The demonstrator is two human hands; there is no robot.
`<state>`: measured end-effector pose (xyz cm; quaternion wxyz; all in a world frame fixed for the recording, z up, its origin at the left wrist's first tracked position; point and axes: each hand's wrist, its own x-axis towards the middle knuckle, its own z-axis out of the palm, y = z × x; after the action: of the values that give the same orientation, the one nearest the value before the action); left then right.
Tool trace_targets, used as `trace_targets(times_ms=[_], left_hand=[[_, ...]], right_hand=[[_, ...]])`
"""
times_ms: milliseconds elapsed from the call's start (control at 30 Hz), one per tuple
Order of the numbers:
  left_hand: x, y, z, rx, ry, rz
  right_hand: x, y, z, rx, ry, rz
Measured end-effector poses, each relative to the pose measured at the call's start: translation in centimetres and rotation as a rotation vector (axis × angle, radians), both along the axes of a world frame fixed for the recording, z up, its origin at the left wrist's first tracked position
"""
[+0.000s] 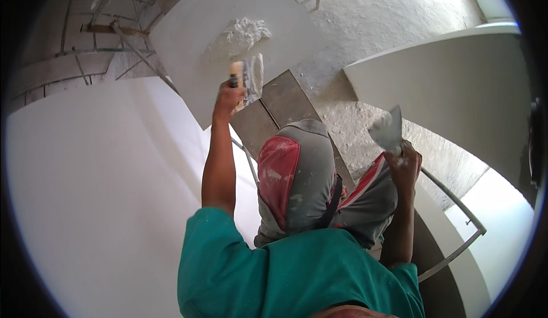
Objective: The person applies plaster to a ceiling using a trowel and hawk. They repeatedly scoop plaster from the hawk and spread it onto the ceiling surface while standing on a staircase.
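My left hand point(229, 100) grips the yellow-and-black handle of a plastering trowel point(254, 77), whose wide blade is smeared with white paste and slightly blurred. It is held over the near edge of a large pale board point(177, 35). On that board lies a heap of wet white plaster point(245, 33), just beyond the trowel. At the right, my right hand point(403, 162) is closed round a putty knife point(389, 129) with its broad blade pointing up and away from me. White paste coats part of that blade, and its handle is mostly hidden in my fingers.
Brown planks point(285, 98) lie beyond my knees. A white wall surface point(91, 198) fills the left. Metal scaffold bars point(134, 47) stand at the far left, and a bent metal rail point(456, 201) is at my right. A grey-white curved wall point(445, 72) rises beyond it, above rough, plaster-splashed floor point(365, 38).
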<state>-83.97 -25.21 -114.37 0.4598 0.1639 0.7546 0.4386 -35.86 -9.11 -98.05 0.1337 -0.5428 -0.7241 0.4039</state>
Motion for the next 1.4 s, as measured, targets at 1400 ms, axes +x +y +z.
trace_targets(times_ms=[1400], left_hand=[[40.4, 9.0, 74.5, 0.594, -0.507, 0.010]], right_hand=[[17.6, -7.3, 59.1, 0.260, 0.203, -0.509]])
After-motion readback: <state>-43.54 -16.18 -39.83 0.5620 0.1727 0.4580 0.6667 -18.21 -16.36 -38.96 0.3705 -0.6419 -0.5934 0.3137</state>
